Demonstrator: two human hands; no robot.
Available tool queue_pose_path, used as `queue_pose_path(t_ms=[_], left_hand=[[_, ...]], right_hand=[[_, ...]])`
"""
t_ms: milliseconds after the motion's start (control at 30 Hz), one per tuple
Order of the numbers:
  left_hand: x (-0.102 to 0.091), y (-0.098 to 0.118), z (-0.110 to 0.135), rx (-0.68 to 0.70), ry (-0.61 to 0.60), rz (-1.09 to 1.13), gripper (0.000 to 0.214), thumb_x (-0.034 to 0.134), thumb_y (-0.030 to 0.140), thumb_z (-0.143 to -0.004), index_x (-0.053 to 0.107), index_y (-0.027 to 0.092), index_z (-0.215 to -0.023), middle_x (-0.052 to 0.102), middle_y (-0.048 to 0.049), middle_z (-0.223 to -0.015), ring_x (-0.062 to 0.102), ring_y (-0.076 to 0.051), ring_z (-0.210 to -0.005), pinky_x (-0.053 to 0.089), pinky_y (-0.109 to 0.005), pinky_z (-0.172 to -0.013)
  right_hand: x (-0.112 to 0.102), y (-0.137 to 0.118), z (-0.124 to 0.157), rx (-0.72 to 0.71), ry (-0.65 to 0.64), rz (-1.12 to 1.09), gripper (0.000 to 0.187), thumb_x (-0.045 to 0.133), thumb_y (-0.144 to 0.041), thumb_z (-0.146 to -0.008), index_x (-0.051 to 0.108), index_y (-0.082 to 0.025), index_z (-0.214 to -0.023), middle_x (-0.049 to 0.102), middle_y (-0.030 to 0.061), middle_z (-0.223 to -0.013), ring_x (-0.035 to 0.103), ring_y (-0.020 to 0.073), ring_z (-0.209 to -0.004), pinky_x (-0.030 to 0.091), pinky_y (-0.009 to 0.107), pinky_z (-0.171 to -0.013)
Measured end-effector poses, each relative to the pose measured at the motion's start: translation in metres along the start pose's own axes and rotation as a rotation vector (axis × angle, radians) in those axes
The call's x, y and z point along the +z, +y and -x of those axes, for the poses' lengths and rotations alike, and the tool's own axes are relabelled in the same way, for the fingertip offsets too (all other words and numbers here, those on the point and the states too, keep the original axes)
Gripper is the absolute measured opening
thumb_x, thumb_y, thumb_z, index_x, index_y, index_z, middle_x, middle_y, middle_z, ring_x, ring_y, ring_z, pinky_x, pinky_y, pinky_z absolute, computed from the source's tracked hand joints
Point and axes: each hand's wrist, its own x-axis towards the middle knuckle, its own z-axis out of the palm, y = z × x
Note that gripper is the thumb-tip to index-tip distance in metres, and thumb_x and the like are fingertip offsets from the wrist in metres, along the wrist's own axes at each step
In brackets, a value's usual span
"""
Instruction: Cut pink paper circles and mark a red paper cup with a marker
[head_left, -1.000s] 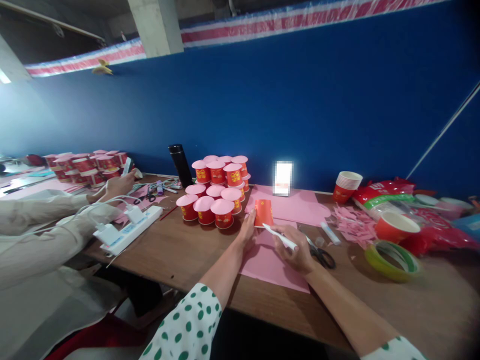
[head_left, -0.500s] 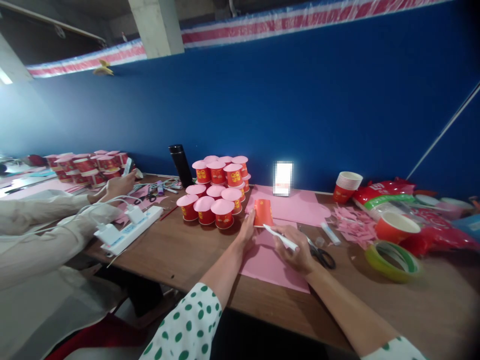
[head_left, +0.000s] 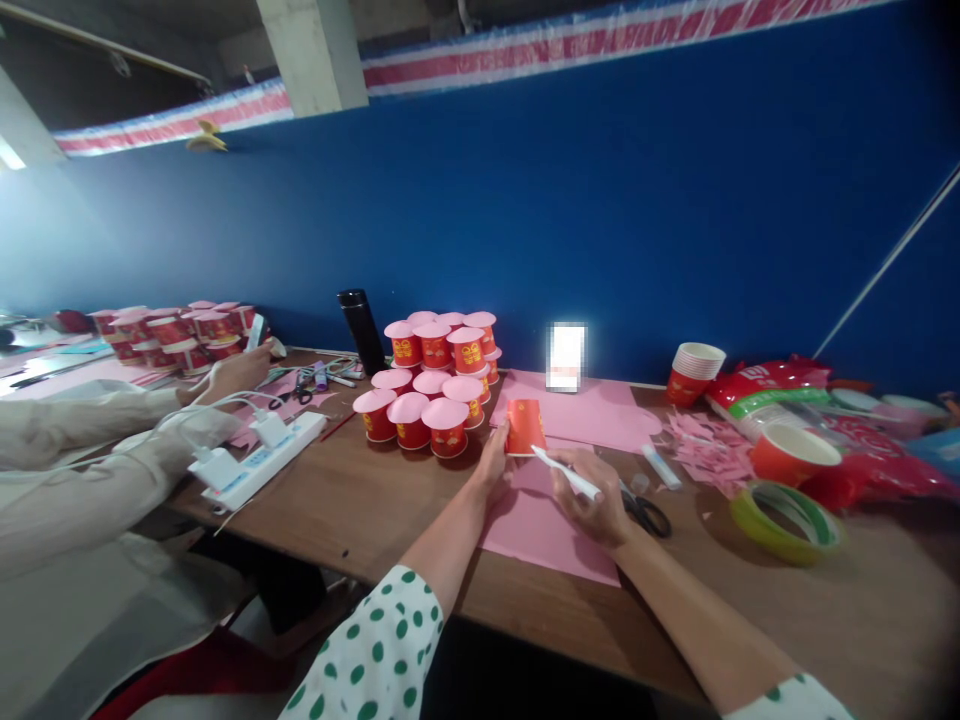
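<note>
A red paper cup (head_left: 526, 426) stands upside down on a pink paper sheet (head_left: 536, 525) on the wooden table (head_left: 360, 500). My left hand (head_left: 493, 467) presses against the cup's left side, fingers wrapped on it. My right hand (head_left: 592, 500) is closed on a white pen (head_left: 566, 473), whose tip points at the cup's base on its right side. Black scissors (head_left: 643, 511) lie just right of that hand.
Stacked red cups with pink lids (head_left: 439, 380) stand left of the cup, beside a black flask (head_left: 362, 328). A white power strip (head_left: 255, 459), a phone (head_left: 566, 355), a cup stack (head_left: 694, 372), pink scraps (head_left: 709, 450), green tape (head_left: 784, 520). Another person's arm (head_left: 112, 420) works at left.
My right hand and the pen have shifted slightly right along the cup's base. The cup and left hand stay almost still.
</note>
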Motion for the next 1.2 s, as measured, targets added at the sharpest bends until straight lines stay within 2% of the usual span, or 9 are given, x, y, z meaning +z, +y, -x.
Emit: queue_pose_path(t_ms=[300, 700, 900, 1200], left_hand=[[-0.004, -0.0017, -0.0038, 0.0, -0.024, -0.021, 0.043, 0.059, 0.052, -0.082, 0.063, 0.015, -0.104, 0.07, -0.0103, -0.092, 0.067, -0.022, -0.089, 0.053, -0.034, -0.081], [0.0004, -0.0002, -0.0012, 0.023, -0.03, 0.012, 0.036, 0.064, 0.042, -0.082, 0.062, 0.019, -0.109, 0.071, -0.0087, -0.093, 0.067, -0.023, -0.09, 0.053, -0.035, -0.083], [-0.0013, -0.0011, -0.0012, 0.034, -0.041, -0.013, 0.036, 0.062, 0.045, -0.082, 0.063, 0.016, -0.103, 0.07, -0.0094, -0.088, 0.067, -0.023, -0.09, 0.052, -0.035, -0.084], [-0.0013, -0.0004, 0.0004, 0.033, -0.081, -0.012, 0.035, 0.063, 0.045, -0.082, 0.063, 0.015, -0.101, 0.07, -0.0098, -0.091, 0.067, -0.023, -0.091, 0.051, -0.035, -0.085]], right_hand=[[0.0005, 0.0007, 0.0001, -0.003, -0.005, 0.005, 0.022, 0.055, -0.013, -0.083, 0.061, -0.021, -0.103, 0.07, 0.0064, -0.089, 0.066, 0.0205, -0.08, 0.055, 0.035, -0.072], [-0.0028, -0.0001, -0.0013, 0.004, 0.037, 0.023, 0.017, 0.055, -0.014, -0.083, 0.062, -0.019, -0.098, 0.07, 0.0073, -0.087, 0.066, 0.0208, -0.079, 0.054, 0.035, -0.072], [-0.0034, -0.0023, -0.0028, 0.016, 0.035, 0.042, 0.016, 0.054, -0.016, -0.085, 0.062, -0.02, -0.098, 0.07, 0.0069, -0.086, 0.067, 0.0204, -0.077, 0.055, 0.035, -0.071], [-0.0042, -0.0047, -0.003, 0.057, 0.046, 0.043, 0.012, 0.053, -0.018, -0.087, 0.062, -0.02, -0.095, 0.07, 0.0065, -0.083, 0.067, 0.0208, -0.075, 0.056, 0.036, -0.069]])
